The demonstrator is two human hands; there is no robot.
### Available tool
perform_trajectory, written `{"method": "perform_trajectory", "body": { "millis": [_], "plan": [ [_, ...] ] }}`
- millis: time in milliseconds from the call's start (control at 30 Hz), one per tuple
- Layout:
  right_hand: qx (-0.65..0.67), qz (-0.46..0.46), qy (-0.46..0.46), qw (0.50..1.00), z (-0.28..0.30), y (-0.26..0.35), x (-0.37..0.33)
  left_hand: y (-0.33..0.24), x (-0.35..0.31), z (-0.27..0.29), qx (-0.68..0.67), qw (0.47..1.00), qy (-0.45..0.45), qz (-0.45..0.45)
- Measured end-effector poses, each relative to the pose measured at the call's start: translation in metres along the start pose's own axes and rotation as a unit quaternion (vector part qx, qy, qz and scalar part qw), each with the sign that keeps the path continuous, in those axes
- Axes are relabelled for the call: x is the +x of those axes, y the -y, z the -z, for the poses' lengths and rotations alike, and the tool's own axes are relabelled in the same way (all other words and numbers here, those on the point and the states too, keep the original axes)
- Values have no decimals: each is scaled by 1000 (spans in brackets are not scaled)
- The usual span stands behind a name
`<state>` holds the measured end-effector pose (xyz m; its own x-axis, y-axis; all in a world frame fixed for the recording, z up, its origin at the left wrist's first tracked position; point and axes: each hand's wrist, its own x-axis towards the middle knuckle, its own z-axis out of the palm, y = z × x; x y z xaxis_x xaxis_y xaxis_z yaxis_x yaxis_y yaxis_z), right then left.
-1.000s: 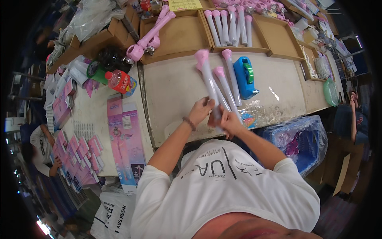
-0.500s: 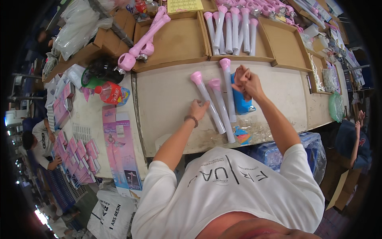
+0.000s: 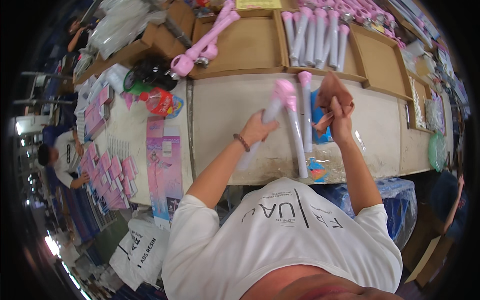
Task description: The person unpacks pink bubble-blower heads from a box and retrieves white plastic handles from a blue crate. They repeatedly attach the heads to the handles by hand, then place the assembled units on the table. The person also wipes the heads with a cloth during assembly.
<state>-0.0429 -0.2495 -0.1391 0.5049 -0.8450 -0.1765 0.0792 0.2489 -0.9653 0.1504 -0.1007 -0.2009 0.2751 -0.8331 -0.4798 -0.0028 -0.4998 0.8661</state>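
Note:
My left hand (image 3: 256,127) is closed around a white tube (image 3: 273,109) with a flared pink end, lifted at a slant, its lower part blurred. Its pink end overlaps that of a second white tube (image 3: 298,142) on the table. A third pink-ended tube (image 3: 307,115) lies to the right of that one. A crumpled brown cloth (image 3: 334,94) is pinched in my right hand (image 3: 341,122), held over a blue object (image 3: 316,107) that it partly hides.
Shallow cardboard boxes (image 3: 237,71) line the table's far side, one with several pink-ended tubes (image 3: 320,42). Pink wand-like pieces (image 3: 212,37) lie across the left box. A red-labelled bottle (image 3: 159,102) and flat printed packaging (image 3: 165,165) are at left. A person (image 3: 62,155) sits farther left.
My left hand has picked up the leftmost tube and tilted it over. The brown cloth in my right hand now spreads up and out from the fingers. The whole view has shifted slightly.

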Motion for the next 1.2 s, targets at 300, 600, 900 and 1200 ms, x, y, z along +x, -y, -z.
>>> {"method": "perform_trajectory", "body": {
  "millis": [300,600,900,1200],
  "plan": [
    [-191,382,576,697,-77,40,-59,-21,-155,29,-35,924,378,45],
    [-69,-33,217,973,-122,30,-123,-28,-212,70,446,874,-8,-192],
    [267,94,532,798,-191,41,-151,-18,-223,74,37,912,239,-332],
    [-182,464,8,867,-173,-9,-164,27,-162,56,117,885,-102,-439]
  ]
}}
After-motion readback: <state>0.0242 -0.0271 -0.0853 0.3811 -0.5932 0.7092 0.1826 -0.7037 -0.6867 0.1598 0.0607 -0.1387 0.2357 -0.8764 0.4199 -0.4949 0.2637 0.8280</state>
